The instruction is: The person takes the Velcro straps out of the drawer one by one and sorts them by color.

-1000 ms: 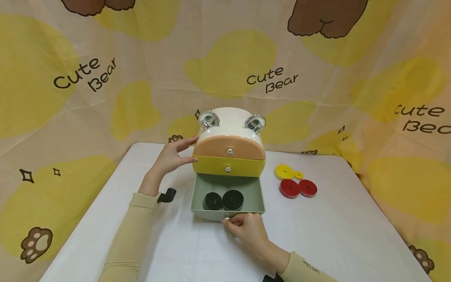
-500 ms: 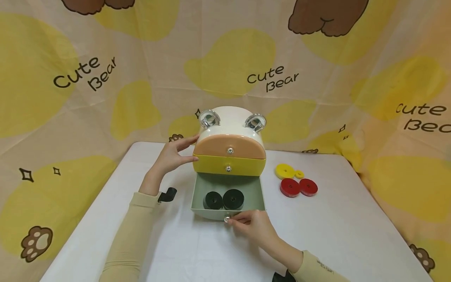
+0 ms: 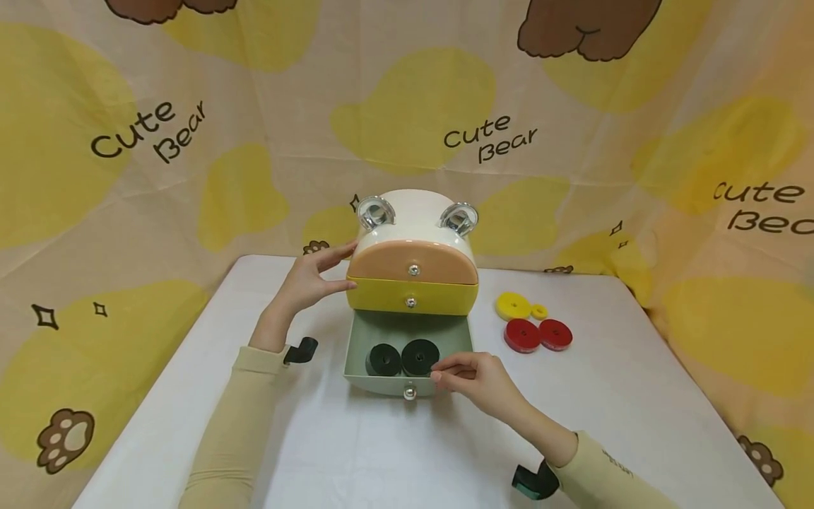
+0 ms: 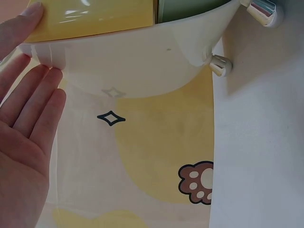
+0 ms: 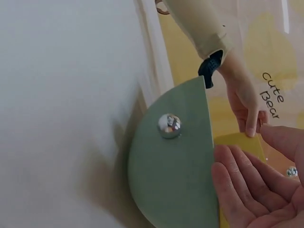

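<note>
A rounded chest of drawers (image 3: pixel 416 223) stands on the table with two silver ring-shaped pieces on its white top. Its lowest, green drawer (image 3: pixel 376 385) is pulled out and holds two black discs (image 3: pixel 420 358). My left hand (image 3: pixel 307 283) rests against the chest's left side with straight fingers, the thumb touching the front edge of the yellow drawer (image 3: pixel 381 295). At the green drawer's front right rim is my right hand (image 3: pixel 486 382), its fingers loosely bent and nothing in them. The silver knob (image 5: pixel 170 126) on the green drawer is free of any hand.
To the right of the chest lie a large yellow disc (image 3: pixel 512 306), a small yellow ring (image 3: pixel 538 312) and two red discs (image 3: pixel 522 336) on the white table (image 3: pixel 636 410). A patterned cloth (image 3: pixel 407 106) hangs behind. The peach top drawer (image 3: pixel 381 263) is closed.
My right hand has let go of the green drawer's knob and moved up and right to the drawer's rim. The left hand and the drawer have stayed in place.
</note>
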Available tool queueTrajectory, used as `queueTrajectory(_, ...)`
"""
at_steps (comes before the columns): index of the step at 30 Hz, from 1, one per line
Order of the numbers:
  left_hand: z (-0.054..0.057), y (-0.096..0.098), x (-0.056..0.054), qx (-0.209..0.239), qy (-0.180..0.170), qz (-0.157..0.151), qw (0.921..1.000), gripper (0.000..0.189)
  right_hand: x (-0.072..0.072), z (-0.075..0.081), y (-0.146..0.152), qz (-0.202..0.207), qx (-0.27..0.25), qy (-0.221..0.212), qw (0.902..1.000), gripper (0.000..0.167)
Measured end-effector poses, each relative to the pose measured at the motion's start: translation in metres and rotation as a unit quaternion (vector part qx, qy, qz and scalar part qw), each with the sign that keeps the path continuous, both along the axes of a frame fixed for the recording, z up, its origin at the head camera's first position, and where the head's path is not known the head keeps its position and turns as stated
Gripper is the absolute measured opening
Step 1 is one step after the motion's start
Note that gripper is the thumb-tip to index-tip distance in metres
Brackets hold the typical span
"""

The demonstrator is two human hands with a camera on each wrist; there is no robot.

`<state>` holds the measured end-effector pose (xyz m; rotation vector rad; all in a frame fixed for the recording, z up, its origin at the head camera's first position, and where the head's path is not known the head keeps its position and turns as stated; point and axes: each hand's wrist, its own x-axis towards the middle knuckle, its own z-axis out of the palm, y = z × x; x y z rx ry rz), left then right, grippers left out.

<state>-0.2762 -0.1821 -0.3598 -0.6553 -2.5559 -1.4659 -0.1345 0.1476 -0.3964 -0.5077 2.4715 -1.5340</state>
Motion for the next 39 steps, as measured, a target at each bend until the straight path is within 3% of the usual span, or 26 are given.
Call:
queueTrajectory(2,0.001,0.0,0.0,0.003,-0.002,-0.001,1.0,0.067,-0.005,0.009,0.001,0.007,0.01,-0.001,0.9999,0.027)
queueTrajectory(5,0.013,0.004,0.01,0.0,-0.004,-0.003,1.0,0.067,-0.011,0.026,0.001,0.016,0.028,-0.006,0.9995,0.026)
queueTrajectory(8,0.024,0.009,0.02,0.002,-0.012,-0.005,0.9999,0.066,-0.024,0.029,0.003,0.024,0.036,-0.015,0.9989,0.03)
queueTrajectory(12,0.029,0.011,0.024,0.001,-0.013,-0.005,0.9999,0.065,-0.043,0.016,0.007,0.032,0.032,-0.027,0.9986,0.038)
queueTrajectory(22,0.027,0.01,0.021,0.001,-0.003,-0.012,0.9999,0.065,-0.067,0.009,0.001,0.039,0.056,-0.041,0.9968,0.045)
queueTrajectory(28,0.026,0.01,0.021,0.002,-0.009,-0.009,0.9999,0.065,-0.077,0.0,-0.003,0.051,0.06,-0.019,0.9967,0.052)
queueTrajectory(33,0.026,0.009,0.022,0.002,-0.007,-0.005,1.0,0.065,-0.082,-0.006,-0.008,0.086,0.063,0.006,0.9943,0.056)
queueTrajectory(39,0.027,0.009,0.024,0.002,-0.011,-0.005,0.9999,0.065,-0.084,-0.011,-0.014,0.099,0.078,0.003,0.992,0.058)
